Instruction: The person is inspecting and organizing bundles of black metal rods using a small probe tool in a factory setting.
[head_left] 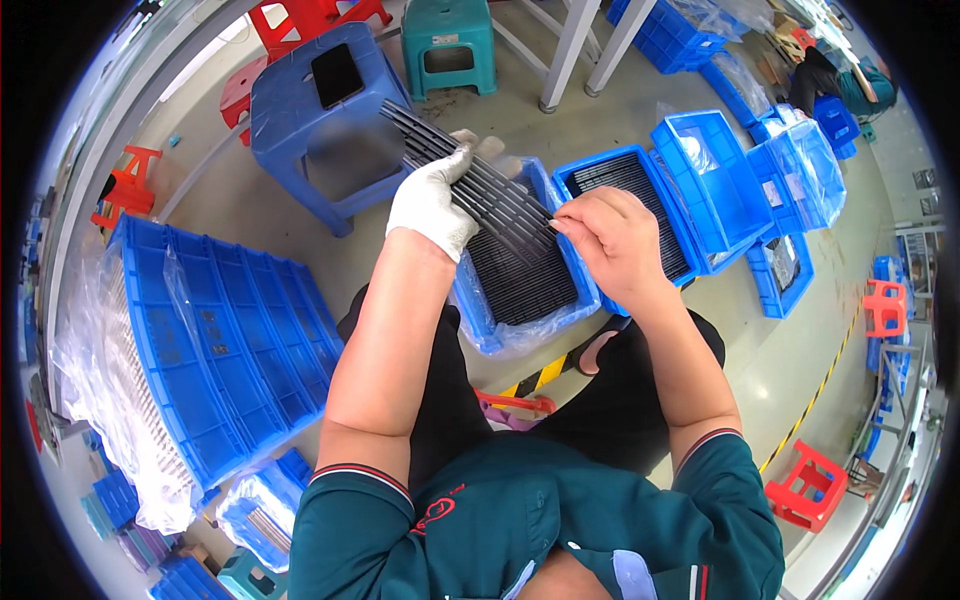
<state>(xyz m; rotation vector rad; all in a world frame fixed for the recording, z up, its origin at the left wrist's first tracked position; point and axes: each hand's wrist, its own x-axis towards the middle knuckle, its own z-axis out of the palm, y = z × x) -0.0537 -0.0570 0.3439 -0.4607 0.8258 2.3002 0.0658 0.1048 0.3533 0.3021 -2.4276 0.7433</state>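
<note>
My left hand, in a white glove, is wrapped round a bundle of thin black rods. The bundle slants from upper left down to lower right. At its lower right end, the thumb and fingertips of my bare right hand are pinched together against the rod tips; whether they grip one rod or something smaller, I cannot make out. Beneath the bundle stands a blue crate lined with clear plastic, holding many more black rods in rows. The bundle and my hands hide part of that crate.
A second blue crate of dark rods stands to the right, beside a light-blue bin. Ahead left is a blue stool with a black phone on it. Stacked blue crates rise at my left. Another person is far right.
</note>
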